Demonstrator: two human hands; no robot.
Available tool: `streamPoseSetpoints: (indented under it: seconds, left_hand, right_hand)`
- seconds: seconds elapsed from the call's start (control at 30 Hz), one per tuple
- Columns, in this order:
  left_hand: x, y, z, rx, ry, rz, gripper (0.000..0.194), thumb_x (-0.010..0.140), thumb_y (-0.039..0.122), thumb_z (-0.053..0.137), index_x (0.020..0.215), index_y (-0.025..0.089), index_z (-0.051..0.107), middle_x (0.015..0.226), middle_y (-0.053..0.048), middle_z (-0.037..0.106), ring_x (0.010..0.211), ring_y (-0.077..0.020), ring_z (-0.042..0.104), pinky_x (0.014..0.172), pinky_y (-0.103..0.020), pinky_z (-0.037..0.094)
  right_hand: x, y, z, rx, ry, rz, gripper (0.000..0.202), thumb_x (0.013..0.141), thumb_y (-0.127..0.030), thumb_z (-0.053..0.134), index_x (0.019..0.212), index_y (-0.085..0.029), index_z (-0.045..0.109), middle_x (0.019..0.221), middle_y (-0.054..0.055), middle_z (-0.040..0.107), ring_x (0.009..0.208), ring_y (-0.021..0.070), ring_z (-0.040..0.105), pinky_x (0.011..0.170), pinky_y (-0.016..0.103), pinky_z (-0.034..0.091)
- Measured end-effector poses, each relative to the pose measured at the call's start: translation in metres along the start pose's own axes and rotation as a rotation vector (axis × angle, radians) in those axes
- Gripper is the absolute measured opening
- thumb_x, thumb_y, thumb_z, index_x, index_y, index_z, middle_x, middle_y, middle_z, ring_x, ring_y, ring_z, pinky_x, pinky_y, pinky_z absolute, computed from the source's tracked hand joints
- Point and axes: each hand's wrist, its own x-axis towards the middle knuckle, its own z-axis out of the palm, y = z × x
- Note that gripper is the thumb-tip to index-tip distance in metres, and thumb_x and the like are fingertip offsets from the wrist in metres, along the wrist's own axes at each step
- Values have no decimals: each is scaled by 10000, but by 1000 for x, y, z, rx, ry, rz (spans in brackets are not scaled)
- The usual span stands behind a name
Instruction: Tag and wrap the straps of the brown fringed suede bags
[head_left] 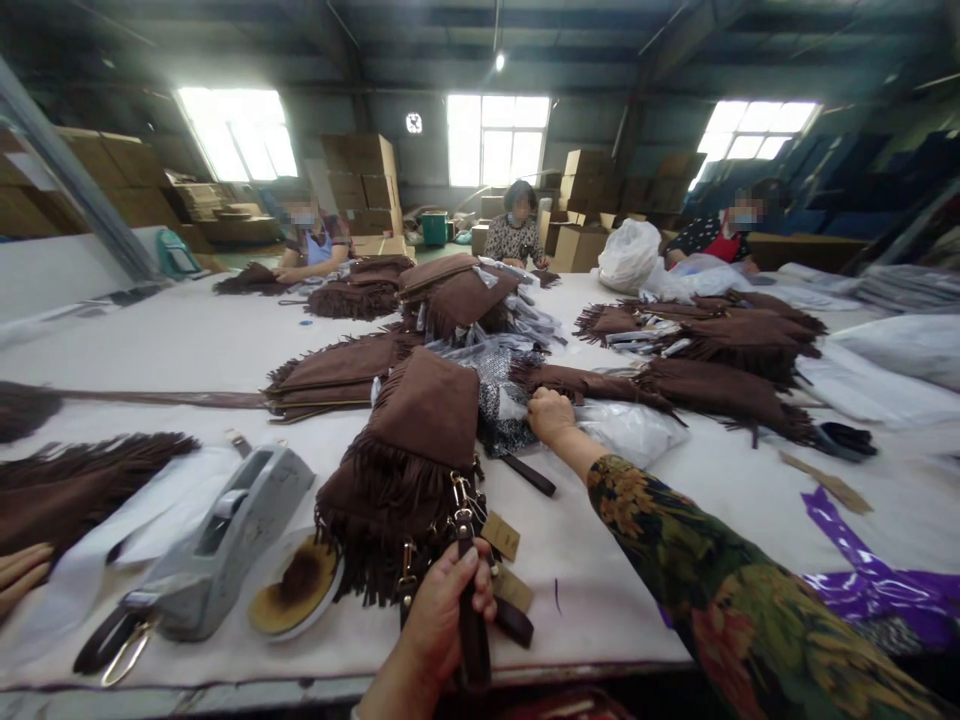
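Observation:
My left hand [442,610], low in the middle, is wrapped round a dark brown strap [472,640] with a metal clasp. Beside it lies a brown fringed bag [424,410] with several clasps and tan paper tags [501,535]. My right hand [551,415] reaches forward, its fingers curled down at a black-and-white speckled plastic bag [504,395]; what its fingertips hold, if anything, is hidden. A short dark strap [529,474] lies just below that hand. More brown fringed bags [341,370] are piled behind.
At the left stand a grey tape dispenser [225,530] and a round dish [294,588] with a yellow-brown sponge. Another person's fingers [26,575] show at the left edge. Purple plastic [862,570] lies right. Three masked people sit across the table [187,330].

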Motion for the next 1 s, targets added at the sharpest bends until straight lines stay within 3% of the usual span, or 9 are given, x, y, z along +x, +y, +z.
streamPoseSetpoints:
  seconds: [0.27,0.47,0.6,0.7,0.77,0.83,0.93,1.0]
  left_hand:
    - [-2,0,-1,14,-22,25,356,805,378,739,1021,151,570,664,43,488,519,-62,387,507,-233,381]
    - [-4,0,2,21,-31,42,363,798,362,746,1024,146,561,668,44,491,522,-60,392,509,-228,387]
    - [-5,0,3,20,-27,60,365,784,341,760,1018,147,559,662,52,482,509,-52,382,492,-216,386]
    - [-9,6,5,-20,-45,46,375,760,311,781,1017,142,567,670,57,473,494,-34,361,458,-180,346]
    - [-14,15,11,-56,-62,37,384,745,285,795,1023,141,572,707,49,495,490,-17,352,446,-159,322]
    - [-19,26,20,-65,-67,53,392,735,258,806,1032,143,579,786,21,554,492,-4,353,442,-147,315]
    - [-24,40,36,-17,-91,97,436,704,256,832,1050,139,594,964,-50,626,514,1,381,444,-144,326]
    - [-25,43,44,23,-146,80,485,680,308,853,1056,135,601,961,-55,624,528,-9,404,448,-149,334]
  right_hand:
    - [-5,-5,-6,27,-44,-45,328,885,-145,466,1055,-182,744,1313,139,597,1078,251,553,855,344,393]
    - [-15,-6,-28,76,74,21,276,924,-301,515,1030,-159,728,1347,133,561,1153,276,493,907,356,389]
    - [-34,-1,-53,313,257,-60,239,921,-283,521,891,-163,725,1290,101,598,1142,236,512,952,330,395]
    - [-68,4,-73,624,311,-210,255,938,-270,467,888,-155,690,1088,106,675,1011,192,589,901,305,444]
    - [-101,6,-87,882,167,-244,261,934,-318,461,884,-154,658,883,76,691,793,162,625,749,291,490]
    - [-137,4,-98,1100,-95,-242,263,905,-369,504,870,-149,644,711,31,659,603,131,590,596,265,475]
    - [-183,-9,-110,1282,-455,-260,297,827,-388,618,949,-122,667,602,-6,610,507,107,545,500,237,441]
    - [-200,-23,-111,1337,-539,-249,364,796,-377,655,1046,-112,665,603,-13,609,491,101,536,480,234,440]
